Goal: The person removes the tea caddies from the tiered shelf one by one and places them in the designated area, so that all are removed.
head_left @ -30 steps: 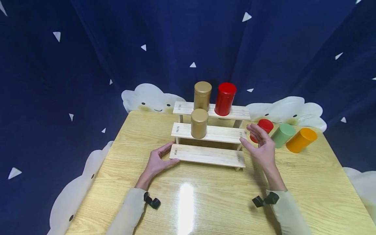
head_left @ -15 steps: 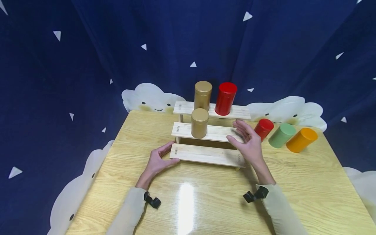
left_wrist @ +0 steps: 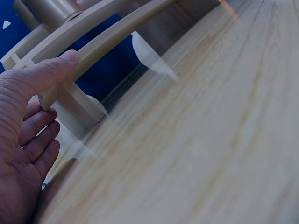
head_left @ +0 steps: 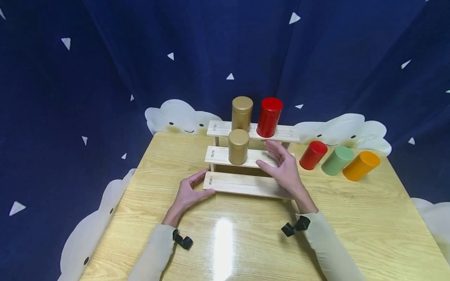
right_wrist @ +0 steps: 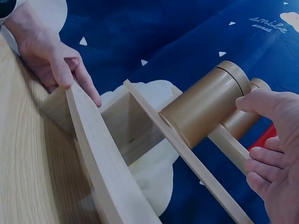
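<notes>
Three-tier wooden rack point(head_left: 260, 159) stands on the desk point(head_left: 165, 160); clock directions run from its centre, head view. Left hand point(head_left: 185, 194) at 8 o'clock pinches the end of the lowest board point(head_left: 246, 184), thumb at the near edge, fingers behind, probably to steady the rack. Right hand point(head_left: 286, 171), between 3 and 4, holds nothing; thumb and loosely bent fingers stand wide apart, a gap that looks about canister-wide. Nearest it: front gold canister point(head_left: 237, 150), upright on the middle tier toward 10. Rear gold canister point(head_left: 241, 114) at 12 and tall red canister point(head_left: 269, 117) at 1 share the top tier; the stepping likely leaves each reachable. Short red point(head_left: 313, 156), green point(head_left: 337, 160) and orange point(head_left: 362, 166) canisters line up at 3, on the desk.

Hard to see: right hand covers the middle tier's right part; right wrist view cannot settle whether its thumb touches gold. That view leaves only a red sliver; left wrist view crops the canister there.
</notes>
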The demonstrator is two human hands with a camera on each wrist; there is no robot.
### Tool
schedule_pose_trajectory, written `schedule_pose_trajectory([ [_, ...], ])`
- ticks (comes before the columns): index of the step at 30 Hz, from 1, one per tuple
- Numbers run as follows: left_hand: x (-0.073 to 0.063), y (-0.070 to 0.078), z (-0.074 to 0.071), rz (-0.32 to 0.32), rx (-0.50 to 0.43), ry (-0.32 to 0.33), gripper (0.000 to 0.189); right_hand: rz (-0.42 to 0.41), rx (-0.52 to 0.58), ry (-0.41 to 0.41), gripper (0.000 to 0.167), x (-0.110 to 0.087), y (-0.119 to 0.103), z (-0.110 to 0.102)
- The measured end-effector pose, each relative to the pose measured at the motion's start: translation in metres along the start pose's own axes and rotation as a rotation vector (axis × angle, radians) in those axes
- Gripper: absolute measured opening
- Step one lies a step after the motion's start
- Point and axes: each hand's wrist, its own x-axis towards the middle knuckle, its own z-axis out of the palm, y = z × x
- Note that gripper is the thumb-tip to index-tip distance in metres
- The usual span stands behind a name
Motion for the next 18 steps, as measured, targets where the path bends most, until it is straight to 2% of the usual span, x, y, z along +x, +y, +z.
schedule_pose_trajectory([
  [18, 0.001, -0.003, -0.002, -0.010, 0.006, -0.004, 0.083, 0.038, 0.008, -0.088, 0.071, 0.014, -0.003, 0.025],
])
